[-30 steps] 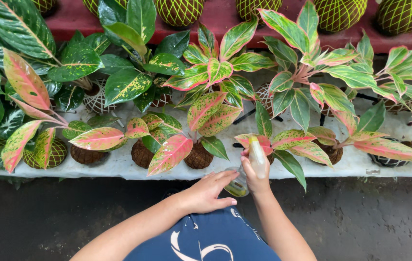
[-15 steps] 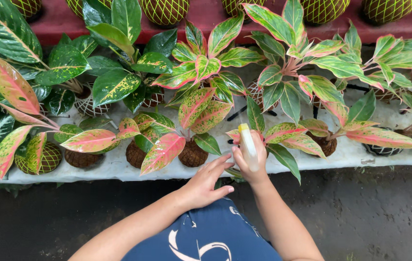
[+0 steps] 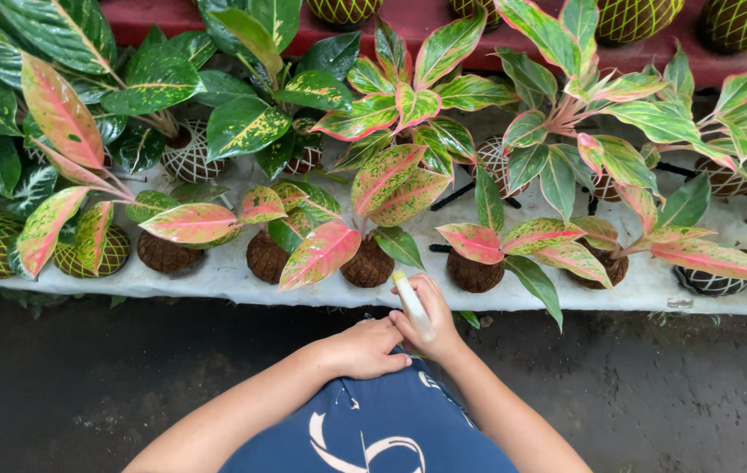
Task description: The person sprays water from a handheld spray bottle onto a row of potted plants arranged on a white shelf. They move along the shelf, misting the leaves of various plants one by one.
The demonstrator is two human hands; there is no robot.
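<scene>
The right hand [image 3: 430, 322] is clenched around a slim white plastic tube [image 3: 412, 302], its tip pointing up toward the front edge of the white cloth-covered bench [image 3: 225, 278]. The left hand [image 3: 369, 348] rests against the right, fingers curled, grasping nothing visible. Just beyond, on that edge, stand brown fibre-ball pots [image 3: 368, 265] of pink-and-green leafed plants [image 3: 391, 184].

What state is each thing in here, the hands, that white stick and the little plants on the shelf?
Right hand: closed around the white stick, held close to the body.
White stick: tilted, tip pointing up towards the plants.
Left hand: empty, resting against the right hand.
Brown root balls: sitting upright in a row on the shelf.
White shelf liner: lying flat, stained.
Pink-green leaves: spread, unwilted.
</scene>
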